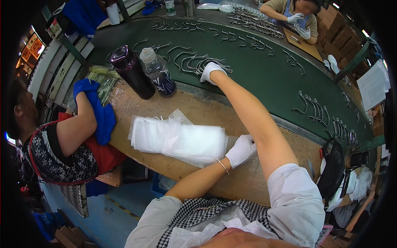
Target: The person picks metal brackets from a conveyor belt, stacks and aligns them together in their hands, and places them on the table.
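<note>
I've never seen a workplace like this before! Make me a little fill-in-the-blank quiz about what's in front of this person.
1. The person's ____-hand grip reaches out to the curved metal rods.
2. The other grip, near the stack of plastic bags, wears a ____ glove.
3. The conveyor belt is ____ in colour.
4. In the picture, the dark flask stands to the ____ of the clear plastic bottle.

Missing words: right; white; green; left.

The gloved right grip [212, 73] touches curved metal pieces [200, 65].
</note>
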The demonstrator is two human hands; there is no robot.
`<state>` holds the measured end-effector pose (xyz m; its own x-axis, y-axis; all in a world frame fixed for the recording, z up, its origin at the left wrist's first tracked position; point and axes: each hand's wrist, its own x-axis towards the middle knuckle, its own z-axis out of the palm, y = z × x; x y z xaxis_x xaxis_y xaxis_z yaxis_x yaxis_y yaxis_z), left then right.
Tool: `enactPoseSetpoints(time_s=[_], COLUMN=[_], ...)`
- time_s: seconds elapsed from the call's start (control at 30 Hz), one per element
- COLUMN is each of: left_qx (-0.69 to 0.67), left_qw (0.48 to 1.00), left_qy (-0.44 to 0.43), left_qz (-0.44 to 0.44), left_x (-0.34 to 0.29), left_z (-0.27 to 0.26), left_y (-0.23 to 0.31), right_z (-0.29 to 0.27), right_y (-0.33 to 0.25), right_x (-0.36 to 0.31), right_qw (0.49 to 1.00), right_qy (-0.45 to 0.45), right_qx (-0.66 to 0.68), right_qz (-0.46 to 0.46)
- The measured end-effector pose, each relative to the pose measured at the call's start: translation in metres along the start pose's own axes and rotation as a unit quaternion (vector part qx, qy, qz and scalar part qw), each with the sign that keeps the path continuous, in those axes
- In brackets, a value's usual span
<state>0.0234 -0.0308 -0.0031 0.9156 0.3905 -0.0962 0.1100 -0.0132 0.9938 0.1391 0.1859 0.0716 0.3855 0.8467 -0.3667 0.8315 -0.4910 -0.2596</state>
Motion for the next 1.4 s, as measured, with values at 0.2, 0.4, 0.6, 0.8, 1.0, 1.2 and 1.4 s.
enactPoseSetpoints(time_s=[0.2,0.4,0.6,0.8,1.0,1.2,1.4], left_qx=[-0.091,-0.370,-0.593,-0.590,-0.488,-0.505,-0.513], left_qw=[0.995,0.921,0.802,0.804,0.860,0.834,0.821], left_qy=[0.014,0.123,0.047,-0.060,-0.106,-0.191,-0.211], left_qz=[0.037,-0.006,0.047,-0.046,-0.109,-0.118,-0.137], left_x=[0.003,0.021,0.025,0.013,-0.003,-0.007,-0.015], left_z=[0.013,-0.002,-0.015,0.010,0.015,0.014,0.019], left_y=[0.010,-0.003,0.005,0.000,0.014,0.014,0.026], right_z=[-0.001,-0.001,0.023,0.109,0.115,0.128,0.143], right_y=[0.051,0.131,0.183,0.200,0.187,0.190,0.196], right_x=[-0.007,-0.071,-0.212,-0.306,-0.348,-0.362,-0.371], right_qw=[0.998,0.994,0.949,0.923,0.892,0.870,0.834], right_qy=[0.025,-0.001,-0.055,0.166,0.213,0.213,0.190], right_qx=[-0.013,0.013,0.310,0.346,0.392,0.436,0.512], right_qz=[0.053,-0.106,-0.025,-0.011,0.079,0.088,0.079])
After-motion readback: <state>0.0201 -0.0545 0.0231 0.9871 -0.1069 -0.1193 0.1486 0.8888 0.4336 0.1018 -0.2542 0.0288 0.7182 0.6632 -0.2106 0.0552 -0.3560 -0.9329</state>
